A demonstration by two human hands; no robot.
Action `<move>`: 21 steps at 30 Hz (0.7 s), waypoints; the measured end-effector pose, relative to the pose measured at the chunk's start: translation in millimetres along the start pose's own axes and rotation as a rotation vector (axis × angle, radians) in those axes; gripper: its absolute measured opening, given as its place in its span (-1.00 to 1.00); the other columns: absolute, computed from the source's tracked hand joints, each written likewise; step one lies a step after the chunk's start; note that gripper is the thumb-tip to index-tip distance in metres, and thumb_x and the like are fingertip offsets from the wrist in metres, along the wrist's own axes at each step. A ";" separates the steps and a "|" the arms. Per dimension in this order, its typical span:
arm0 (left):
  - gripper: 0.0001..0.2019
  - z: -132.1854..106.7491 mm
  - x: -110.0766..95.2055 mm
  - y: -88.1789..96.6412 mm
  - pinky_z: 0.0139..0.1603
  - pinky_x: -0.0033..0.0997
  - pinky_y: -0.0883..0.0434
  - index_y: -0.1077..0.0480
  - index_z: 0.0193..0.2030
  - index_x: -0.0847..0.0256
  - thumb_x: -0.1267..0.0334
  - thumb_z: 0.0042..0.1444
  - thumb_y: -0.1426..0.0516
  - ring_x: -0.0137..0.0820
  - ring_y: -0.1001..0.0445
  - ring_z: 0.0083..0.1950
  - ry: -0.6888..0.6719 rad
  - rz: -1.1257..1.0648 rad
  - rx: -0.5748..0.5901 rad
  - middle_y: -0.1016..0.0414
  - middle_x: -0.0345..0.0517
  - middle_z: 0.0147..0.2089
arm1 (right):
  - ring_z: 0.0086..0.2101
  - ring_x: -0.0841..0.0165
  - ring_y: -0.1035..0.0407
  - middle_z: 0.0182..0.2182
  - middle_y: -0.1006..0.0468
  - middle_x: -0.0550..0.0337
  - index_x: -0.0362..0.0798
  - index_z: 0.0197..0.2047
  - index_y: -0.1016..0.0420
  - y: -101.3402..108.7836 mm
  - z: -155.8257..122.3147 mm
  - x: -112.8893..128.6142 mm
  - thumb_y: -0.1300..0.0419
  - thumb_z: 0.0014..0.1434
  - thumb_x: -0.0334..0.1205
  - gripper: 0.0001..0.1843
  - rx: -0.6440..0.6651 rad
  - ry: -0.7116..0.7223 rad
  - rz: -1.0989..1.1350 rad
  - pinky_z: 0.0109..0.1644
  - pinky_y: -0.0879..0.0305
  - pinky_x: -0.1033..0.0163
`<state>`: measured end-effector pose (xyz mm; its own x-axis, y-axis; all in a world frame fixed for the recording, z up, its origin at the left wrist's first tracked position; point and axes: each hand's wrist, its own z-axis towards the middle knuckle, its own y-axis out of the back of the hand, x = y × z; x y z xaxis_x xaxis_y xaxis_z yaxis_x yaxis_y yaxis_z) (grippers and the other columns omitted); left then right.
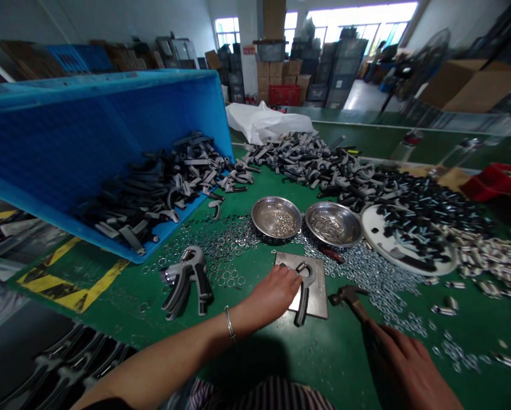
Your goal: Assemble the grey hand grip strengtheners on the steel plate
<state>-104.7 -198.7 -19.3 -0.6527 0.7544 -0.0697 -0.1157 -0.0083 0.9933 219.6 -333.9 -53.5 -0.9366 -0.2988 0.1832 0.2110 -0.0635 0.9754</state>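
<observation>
My left hand (274, 293) is closed on a grey and black hand-gripper handle (304, 285), holding it down on a small square metal plate (319, 296). My right hand (403, 364) is wrapped round the handle of a hammer (350, 299), whose head rests on the green table just right of the plate. A pair of finished hand grippers (186, 280) lies to the left of my left hand. Two round steel bowls, one with rings (276, 216) and one with small metal pieces (333, 223), stand just behind the plate.
A tilted blue crate (85, 131) spills grey handles at the left. More handles (310, 162) are heaped at the back, black parts on a white tray (404, 242), metal springs (494, 256) at right, loose washers (221, 250) scattered around. A red bin (501, 179) stands far right.
</observation>
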 end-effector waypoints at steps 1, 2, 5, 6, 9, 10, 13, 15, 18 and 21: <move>-0.70 1.9 -0.5 1.1 0.11 -0.15 -0.29 -0.35 0.13 0.32 0.39 0.38 0.09 -0.17 -0.37 0.00 -0.009 -0.003 0.002 -0.43 0.07 -0.03 | -0.11 0.06 -0.46 0.02 -0.54 -0.10 0.00 0.32 -0.28 -0.3 -5.7 -2.8 -0.02 0.30 -0.24 -0.47 0.006 -0.021 -0.016 -0.07 -0.47 -0.03; -0.71 4.2 -0.9 2.1 0.11 -0.15 -0.28 -0.36 0.10 0.32 0.40 0.37 0.09 -0.17 -0.37 -0.01 -0.015 -0.009 0.005 -0.44 0.08 -0.03 | -0.15 0.04 -0.46 -0.03 -0.56 -0.13 -0.03 0.31 -0.29 -1.0 -9.5 -5.6 -0.02 0.28 -0.24 -0.47 0.003 -0.043 -0.020 -0.09 -0.46 -0.07; -0.74 11.3 -1.5 3.2 0.06 -0.17 -0.31 -0.41 0.00 0.31 0.41 0.35 0.07 -0.16 -0.39 -0.05 0.007 -0.039 0.023 -0.45 0.09 -0.08 | -0.23 0.01 -0.49 -0.18 -0.59 -0.14 -0.08 0.16 -0.42 -4.3 -9.3 -13.3 -0.06 0.26 -0.13 -0.55 0.017 -0.106 0.072 -0.12 -0.47 -0.12; -0.75 13.0 -1.6 2.6 0.04 -0.17 -0.32 -0.42 -0.03 0.30 0.40 0.35 0.07 -0.16 -0.39 -0.07 0.026 -0.051 0.031 -0.46 0.08 -0.10 | -0.21 0.02 -0.50 -0.17 -0.60 -0.14 -0.07 0.12 -0.45 -4.4 -6.4 -14.4 -0.09 0.25 -0.09 -0.57 0.052 -0.143 0.137 -0.09 -0.48 -0.12; -0.75 14.6 -1.7 -1.5 0.05 -0.17 -0.32 -0.43 -0.05 0.28 0.41 0.33 0.06 -0.16 -0.39 -0.07 0.057 -0.103 0.030 -0.46 0.07 -0.11 | -0.15 0.06 -0.54 -0.11 -0.62 -0.09 -0.04 0.05 -0.50 3.9 5.0 -9.4 -0.15 0.22 0.01 -0.57 0.219 -0.298 0.416 -0.03 -0.50 -0.05; -0.74 14.2 -1.4 -2.8 0.07 -0.16 -0.32 -0.43 -0.04 0.28 0.43 0.32 0.06 -0.16 -0.39 -0.06 0.060 -0.130 0.015 -0.45 0.08 -0.10 | -0.15 0.06 -0.56 -0.10 -0.63 -0.08 -0.03 0.03 -0.52 9.9 8.7 -5.2 -0.14 0.22 0.03 -0.58 0.267 -0.360 0.521 -0.04 -0.52 -0.02; -0.74 13.4 1.5 -1.6 0.06 -0.13 -0.34 -0.46 -0.07 0.30 0.45 0.29 0.04 -0.16 -0.40 -0.06 0.080 -0.235 -0.013 -0.45 0.09 -0.13 | -0.17 0.03 -0.58 -0.11 -0.66 -0.07 0.03 -0.07 -0.61 31.9 17.1 8.9 -0.10 0.22 0.12 -0.57 0.356 -0.503 0.788 -0.16 -0.57 0.01; -0.75 14.8 6.3 5.0 0.02 -0.17 -0.37 -0.49 -0.07 0.30 0.42 0.28 0.01 -0.19 -0.41 -0.09 0.134 -0.331 -0.034 -0.44 0.07 -0.17 | -0.23 0.02 -0.60 -0.12 -0.67 -0.07 0.05 -0.08 -0.63 42.8 20.1 15.6 -0.12 0.20 0.15 -0.55 0.339 -0.563 0.869 -0.24 -0.58 0.02; -0.75 17.2 17.9 19.2 0.01 -0.25 -0.40 -0.51 -0.04 0.25 0.35 0.29 -0.02 -0.28 -0.43 -0.09 0.269 -0.576 -0.177 -0.46 0.01 -0.16 | -0.48 0.14 -0.55 -0.25 -0.68 -0.03 0.03 0.07 -0.55 46.0 22.3 19.6 -0.13 0.20 0.18 -0.47 0.287 -0.569 0.889 -0.39 -0.57 0.04; -0.81 13.3 31.0 29.7 -0.01 -0.30 -0.42 -0.54 -0.12 0.24 0.32 0.24 -0.10 -0.34 -0.48 -0.11 0.438 -0.953 -0.277 -0.54 -0.05 -0.14 | -0.33 0.11 -0.58 -0.18 -0.67 0.00 0.03 0.11 -0.49 45.0 28.1 22.8 -0.13 0.20 0.19 -0.45 0.226 -0.465 0.749 -0.28 -0.57 0.08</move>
<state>-118.4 -166.8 9.2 -0.4090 0.2292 -0.8833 -0.8459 0.2680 0.4612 199.8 -316.8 -2.0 -0.6051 0.2306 0.7620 0.7960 0.1955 0.5729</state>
